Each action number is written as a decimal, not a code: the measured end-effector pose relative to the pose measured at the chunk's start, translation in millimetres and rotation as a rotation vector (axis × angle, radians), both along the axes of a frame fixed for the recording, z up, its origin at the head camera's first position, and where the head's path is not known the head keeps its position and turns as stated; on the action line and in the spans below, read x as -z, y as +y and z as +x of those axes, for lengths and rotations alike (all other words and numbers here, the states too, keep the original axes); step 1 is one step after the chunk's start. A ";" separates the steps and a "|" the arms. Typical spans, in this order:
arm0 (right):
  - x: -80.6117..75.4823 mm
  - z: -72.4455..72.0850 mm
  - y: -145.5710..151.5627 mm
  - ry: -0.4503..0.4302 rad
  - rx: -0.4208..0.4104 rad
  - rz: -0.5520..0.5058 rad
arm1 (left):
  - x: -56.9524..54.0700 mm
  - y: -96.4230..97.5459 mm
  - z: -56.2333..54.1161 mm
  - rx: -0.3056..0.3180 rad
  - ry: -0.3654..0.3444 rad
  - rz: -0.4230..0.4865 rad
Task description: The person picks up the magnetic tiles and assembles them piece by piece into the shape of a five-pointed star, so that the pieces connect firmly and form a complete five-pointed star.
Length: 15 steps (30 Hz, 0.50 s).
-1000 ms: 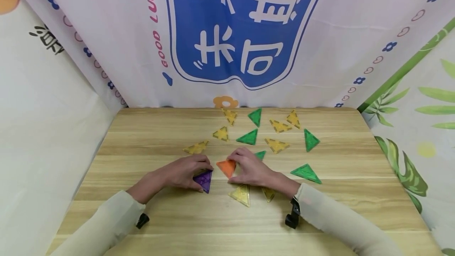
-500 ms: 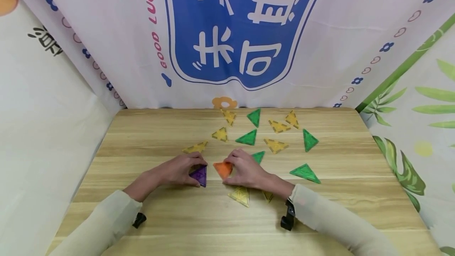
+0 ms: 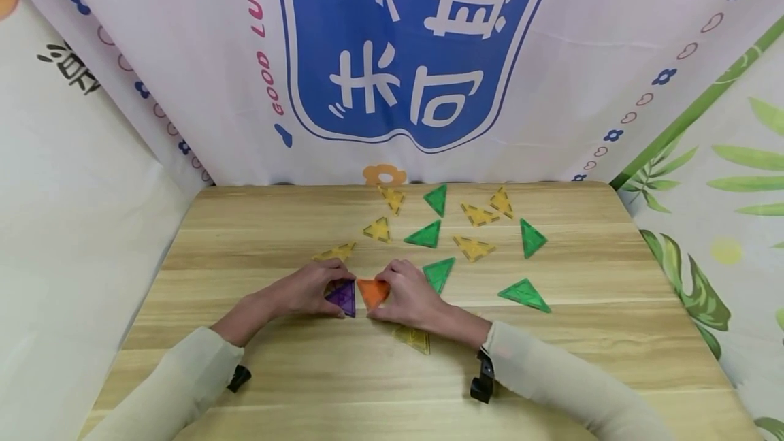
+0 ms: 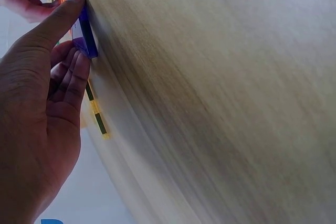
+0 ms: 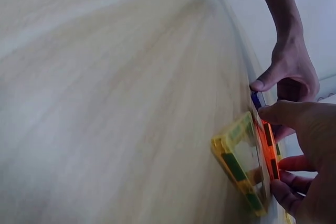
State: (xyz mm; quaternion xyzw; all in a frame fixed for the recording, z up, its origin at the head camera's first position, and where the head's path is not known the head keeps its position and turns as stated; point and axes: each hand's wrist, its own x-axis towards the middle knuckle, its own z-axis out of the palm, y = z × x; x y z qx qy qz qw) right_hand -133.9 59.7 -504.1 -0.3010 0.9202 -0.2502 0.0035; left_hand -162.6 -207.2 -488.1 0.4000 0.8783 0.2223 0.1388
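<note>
Between thumb and fingers, my left hand (image 3: pixel 311 289) pinches a purple triangular magnetic tile (image 3: pixel 344 298) near the middle of the table. Just to its right, my right hand (image 3: pixel 409 296) pinches an orange triangular magnetic tile (image 3: pixel 371 291). The two tiles face each other edge to edge with a narrow gap in the head view. The left wrist view shows the purple tile (image 4: pixel 84 24) held at its edges by thumb and fingertips. In the right wrist view the orange tile (image 5: pixel 269 148) sits between thumb and fingers, beside a yellow tile (image 5: pixel 241 161).
Several green triangular tiles (image 3: pixel 525 295) and yellow triangular tiles (image 3: pixel 474 248) lie scattered over the far and right side of the wooden table (image 3: pixel 245 223). A yellow tile (image 3: pixel 414 339) lies partly under my right forearm. Printed cloth (image 3: pixel 563 87) hangs behind the table.
My right hand has moved left with the orange tile, up close to the purple one. My left hand shifted slightly left and away with the purple tile, which turned a little.
</note>
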 end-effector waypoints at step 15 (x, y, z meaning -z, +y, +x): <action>3.7 8.4 -10.6 -0.017 0.037 -0.048 | 1.9 3.5 0.6 -0.010 0.033 0.016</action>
